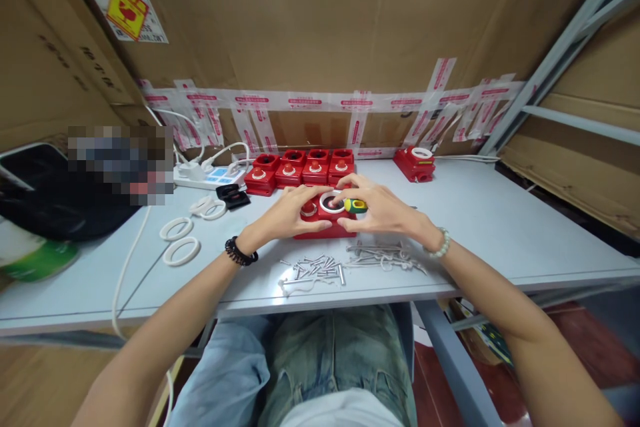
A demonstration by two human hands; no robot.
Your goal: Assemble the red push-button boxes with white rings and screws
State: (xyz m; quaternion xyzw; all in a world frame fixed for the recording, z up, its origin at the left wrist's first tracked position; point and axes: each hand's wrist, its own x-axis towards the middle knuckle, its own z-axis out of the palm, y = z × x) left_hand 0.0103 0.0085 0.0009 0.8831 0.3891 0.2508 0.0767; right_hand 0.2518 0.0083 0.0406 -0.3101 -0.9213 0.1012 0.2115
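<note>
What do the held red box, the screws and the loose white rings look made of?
Box: probably smooth, glossy plastic, given its even red; painted metal is possible.
Screws: metal, shiny and silvery; alloy unclear.
Rings: likely smooth plastic, evenly white; rubber is possible.

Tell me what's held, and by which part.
The left hand and right hand hold the red box from both sides; the right also appears to hold a tool by its green-yellow handle.

On the table before me, screws lie nearest, one housing behind them, four housings beyond, rings left.
</note>
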